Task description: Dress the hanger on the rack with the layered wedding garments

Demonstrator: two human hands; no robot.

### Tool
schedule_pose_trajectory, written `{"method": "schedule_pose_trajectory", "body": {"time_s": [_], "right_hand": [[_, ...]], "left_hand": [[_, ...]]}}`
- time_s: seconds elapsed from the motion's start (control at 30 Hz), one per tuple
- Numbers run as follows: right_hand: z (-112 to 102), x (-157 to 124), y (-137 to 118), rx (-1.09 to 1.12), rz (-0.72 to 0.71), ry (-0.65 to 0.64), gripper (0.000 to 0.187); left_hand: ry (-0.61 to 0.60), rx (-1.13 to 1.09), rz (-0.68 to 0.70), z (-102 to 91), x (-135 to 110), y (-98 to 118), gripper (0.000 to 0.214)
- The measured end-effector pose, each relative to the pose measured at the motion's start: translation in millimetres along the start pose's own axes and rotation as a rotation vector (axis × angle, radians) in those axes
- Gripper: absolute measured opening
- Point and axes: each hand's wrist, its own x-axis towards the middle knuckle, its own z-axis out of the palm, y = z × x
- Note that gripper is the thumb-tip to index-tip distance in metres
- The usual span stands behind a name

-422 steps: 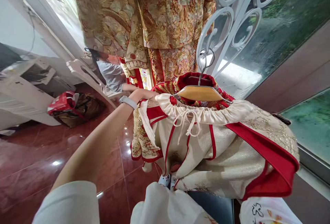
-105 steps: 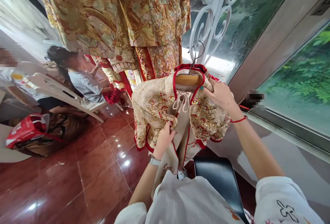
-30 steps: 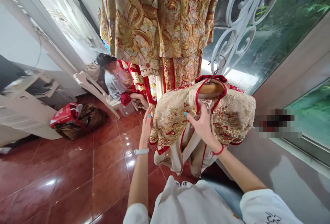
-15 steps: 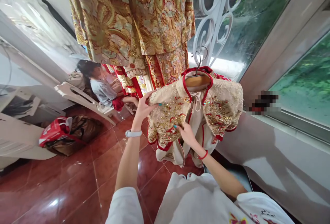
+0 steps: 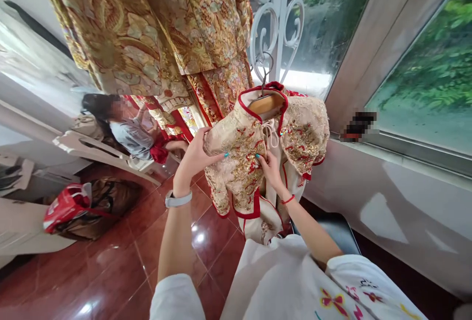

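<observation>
Near the window (image 5: 420,74), a gold-embroidered jacket (image 5: 239,145) hangs on a wooden hanger (image 5: 265,104), apparently hooked to white metalwork (image 5: 282,20), as the left hand (image 5: 191,160) grips its side and the right hand (image 5: 272,171) pinches its front edge, seemingly keeping the panel spread.

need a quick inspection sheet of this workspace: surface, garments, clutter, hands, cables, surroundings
Surface: red tiled floor, shiny with light reflections.
Job's things: embroidered jacket with red trim, front open, on a wooden hanger; pale garment showing beneath.
Clutter: red-and-white bag against a brown bag; blurred dark object by the window, unidentifiable.
Hands: left hand holds the jacket's side; right hand holds its front edge.
Cables: nothing seen.
Surroundings: gold hanging garments, white scrollwork, black chair, seated person in grey.
</observation>
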Motion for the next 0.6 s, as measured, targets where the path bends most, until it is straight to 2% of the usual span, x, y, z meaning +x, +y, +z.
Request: {"method": "schedule_pose_trajectory", "body": {"time_s": [0.1, 0.17, 0.23, 0.3, 0.37, 0.47, 0.6], "right_hand": [[10, -26, 21, 0.16, 0.109, -0.006, 0.037], [15, -55, 36, 0.285, 0.187, -0.048, 0.043], [19, -89, 55, 0.389, 0.262, -0.122, 0.056], [21, -119, 74, 0.425, 0.322, -0.196, 0.075], [23, -137, 87, 0.377, 0.343, -0.195, 0.079], [19, -137, 85, 0.253, 0.291, -0.025, 0.057], [-10, -103, 43, 0.073, 0.116, 0.139, 0.034]], "left_hand": [[-0.002, 0.075, 0.061, 4.2, 8, 16, 0.077], [0.037, 0.112, 0.04, 13.0, 10, 22, 0.072], [0.076, 0.144, 0.011, 21.0, 10, 25, 0.069], [0.105, 0.178, -0.016, 25.1, 7, 28, 0.067], [0.116, 0.209, -0.038, 25.6, 5, 29, 0.066], [0.118, 0.231, -0.052, 23.7, 5, 29, 0.065], [0.15, 0.258, -0.03, 22.5, 9, 22, 0.065]]}}
